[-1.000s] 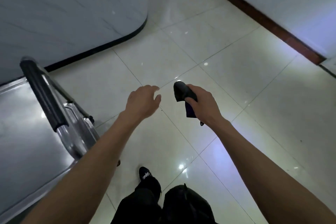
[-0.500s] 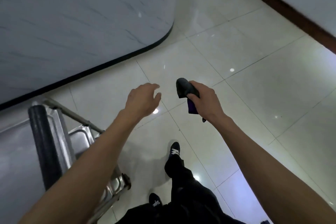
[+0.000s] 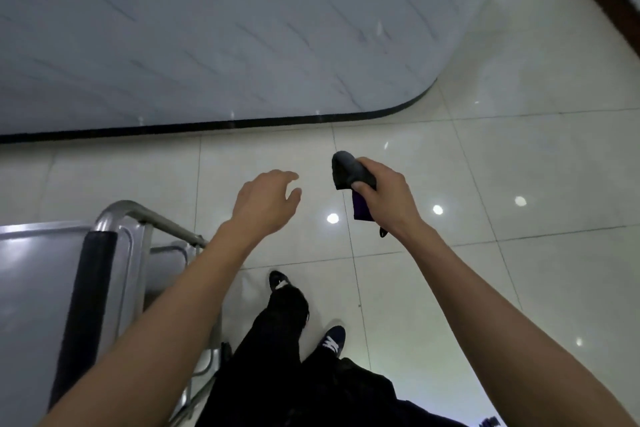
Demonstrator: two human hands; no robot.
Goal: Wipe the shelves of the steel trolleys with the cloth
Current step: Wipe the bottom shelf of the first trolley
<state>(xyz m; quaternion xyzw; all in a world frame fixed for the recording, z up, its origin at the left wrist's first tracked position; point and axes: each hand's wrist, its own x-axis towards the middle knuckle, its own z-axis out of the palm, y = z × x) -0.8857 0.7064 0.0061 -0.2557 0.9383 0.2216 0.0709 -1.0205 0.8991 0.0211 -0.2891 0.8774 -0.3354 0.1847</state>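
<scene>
- Your right hand (image 3: 388, 198) was curled round the cloth (image 3: 351, 175), a dark bundle held in front of you at about one o'clock from your body, in the air over the floor (image 3: 519, 156).
- Your thumb pressed on the bundle's near side; the grey-black end stuck out past your fingers toward eleven o'clock, and a purple fold hung below your palm.
- A small dark tail of fabric showed just under that wrist.
- Your left hand (image 3: 266, 199) was empty, its fingers loosely spread and slightly bent, palm down, raised beside the right one at about nine o'clock from the cloth, with a clear gap between the two hands.
- The steel trolley (image 3: 114, 222) stood at about eight o'clock from your left hand, at the lower left of the view, and neither hand touched it.
- Its top shelf (image 3: 34, 274) was a flat, shiny steel sheet, and the handle's black grip (image 3: 90, 302) ran across its near end, partly hidden by your left forearm.
- A lower shelf edge showed past the handle frame, toward three o'clock from the grip.
- A grey marbled wall (image 3: 242, 28) with a black base strip filled the twelve o'clock side, curving round at its right end.
- Your dark trousers and two dark shoes with white marks were at six o'clock, on the pale glossy tiles.
</scene>
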